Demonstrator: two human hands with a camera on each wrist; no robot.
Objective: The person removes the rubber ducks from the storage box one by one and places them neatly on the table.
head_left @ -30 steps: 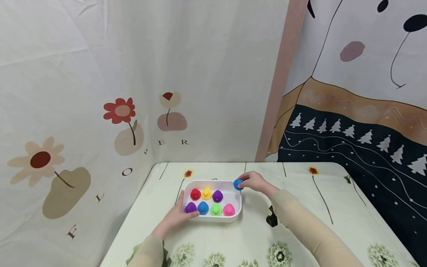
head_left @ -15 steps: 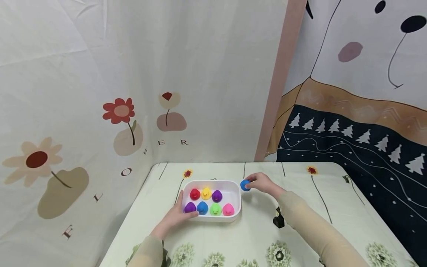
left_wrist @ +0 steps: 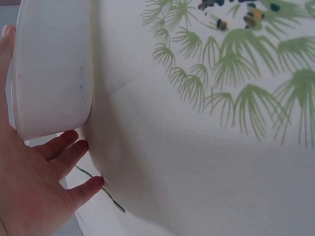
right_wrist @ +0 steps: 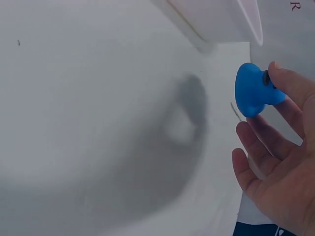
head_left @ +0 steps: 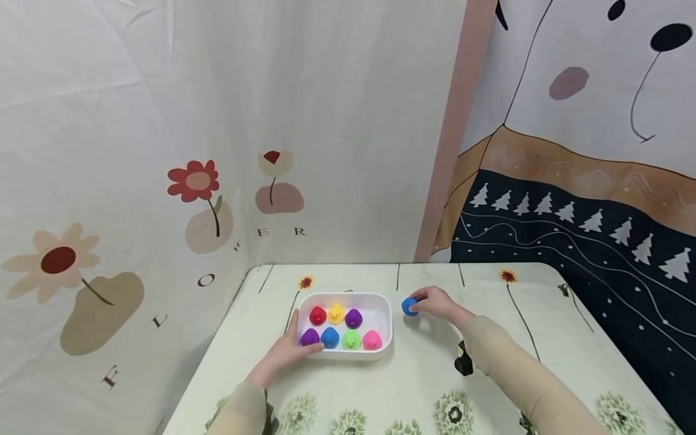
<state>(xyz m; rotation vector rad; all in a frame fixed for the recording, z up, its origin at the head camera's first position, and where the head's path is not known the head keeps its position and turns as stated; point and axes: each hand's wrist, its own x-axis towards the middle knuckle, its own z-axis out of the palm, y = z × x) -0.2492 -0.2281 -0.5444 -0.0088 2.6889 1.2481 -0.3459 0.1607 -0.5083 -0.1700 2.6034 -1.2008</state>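
In the head view a white plastic tray (head_left: 356,356) sits on the table with several small coloured rubber ducks in two rows, among them a red duck (head_left: 318,315) and a pink duck (head_left: 372,340). My left hand (head_left: 292,351) holds the tray's left end, thumb over the near rim, other fingers at the end wall; in the left wrist view their tips are spread low beside it. To the right of the tray, my right hand (head_left: 439,304) pinches a blue rubber duck (right_wrist: 253,91) between thumb and fingers. In the right wrist view the duck is held above the table, its shadow below.
A white patterned cloth covers the table (head_left: 348,393). White curtain (head_left: 348,133) with printed flowers hangs behind and to the left. A dark printed cloth (head_left: 544,241) hangs at the right, past the table's rounded far corner.
My right hand has carried the blue duck from the tray's far right corner to the right and slightly nearer, away from the rim. The left hand and tray have stayed nearly still.
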